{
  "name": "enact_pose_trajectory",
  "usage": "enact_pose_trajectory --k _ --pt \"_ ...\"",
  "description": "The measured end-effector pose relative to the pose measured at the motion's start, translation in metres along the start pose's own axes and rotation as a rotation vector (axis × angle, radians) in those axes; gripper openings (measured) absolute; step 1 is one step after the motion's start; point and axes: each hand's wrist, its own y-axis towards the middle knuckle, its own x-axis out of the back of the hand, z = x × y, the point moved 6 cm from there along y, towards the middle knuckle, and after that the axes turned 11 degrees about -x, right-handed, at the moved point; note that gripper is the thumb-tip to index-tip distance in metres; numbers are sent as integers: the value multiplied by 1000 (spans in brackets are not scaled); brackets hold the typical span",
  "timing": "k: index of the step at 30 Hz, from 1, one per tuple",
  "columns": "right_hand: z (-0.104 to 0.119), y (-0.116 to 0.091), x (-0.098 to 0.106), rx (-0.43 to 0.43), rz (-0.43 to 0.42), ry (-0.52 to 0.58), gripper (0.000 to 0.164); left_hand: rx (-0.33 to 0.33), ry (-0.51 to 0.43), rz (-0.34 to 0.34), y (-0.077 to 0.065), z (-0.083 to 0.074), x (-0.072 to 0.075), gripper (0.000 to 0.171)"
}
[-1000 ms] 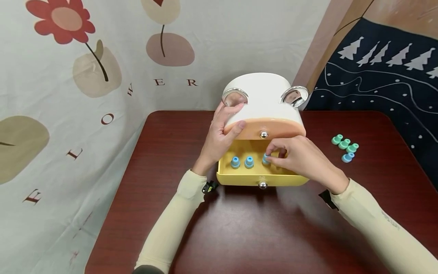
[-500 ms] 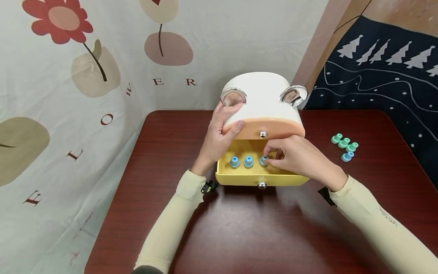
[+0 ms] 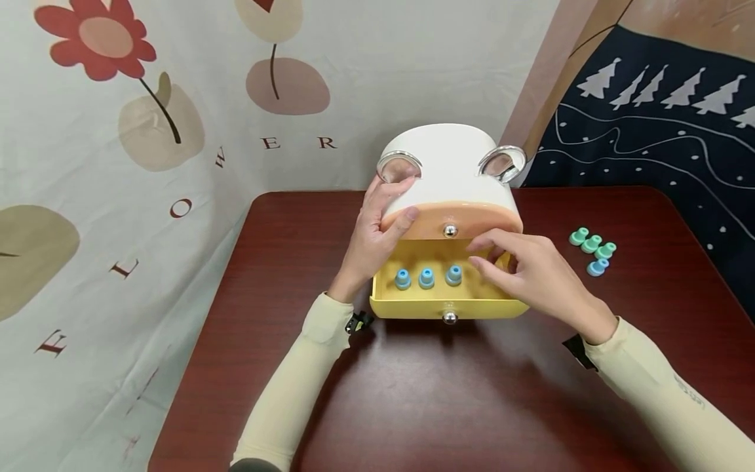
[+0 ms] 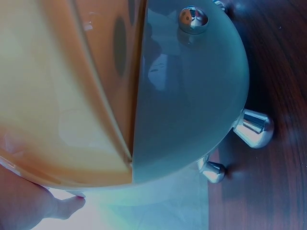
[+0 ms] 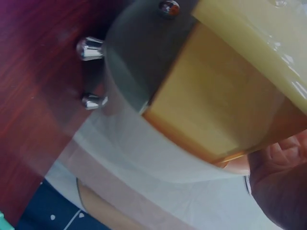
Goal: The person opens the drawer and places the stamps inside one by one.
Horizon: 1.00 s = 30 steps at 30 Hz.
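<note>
A white mini drawer cabinet (image 3: 451,151) with round silver-rimmed ears stands on the table. Its yellow drawer (image 3: 407,308) is pulled out below a closed orange drawer (image 3: 472,219). Inside the yellow one, three small blue stepped pegs (image 3: 453,275) stand upright in a row. My left hand (image 3: 371,239) rests on the cabinet's upper left side, thumb on the orange front and fingers toward the ear. Over the yellow drawer's right part is my right hand (image 3: 533,269), thumb and index finger apart, holding nothing, just right of the third peg. Some of its fingers are hidden.
On the dark red table (image 3: 460,393), right of the cabinet, lie three green pegs (image 3: 592,244) and another blue peg (image 3: 598,267). The left wrist view shows a grey lower front (image 4: 196,86) and silver feet (image 4: 254,128). A printed cloth (image 3: 283,151) hangs behind.
My right hand has let go of the third blue peg in the drawer and drawn back to the right. The left hand stays on the cabinet.
</note>
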Motion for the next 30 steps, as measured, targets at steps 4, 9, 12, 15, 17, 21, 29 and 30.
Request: enact_pose_trajectory --k 4,9,12,15,17,21,29,30 --pt "-3 -6 11 41 -123 69 28 10 -18 -20 1 1 0 47" --pt "-15 -17 26 49 -242 151 30 42 -19 -11 1 1 -1 46" --pt "-23 -24 33 34 -290 144 30 39 -3 -2 0 1 -1 46" --pt "-32 -30 39 17 -335 109 32 28 -4 3 -1 2 -1 46" --pt "-38 -34 42 1 -365 89 33 19 -3 7 -2 3 -1 45" --pt "-53 -42 48 -40 -420 54 32 5 5 12 -2 2 -1 45" --pt "-90 -57 55 -162 -452 9 34 -2 7 20 -1 1 -1 46" --pt "-94 -58 55 -193 -443 -4 34 0 11 19 -1 0 0 47"
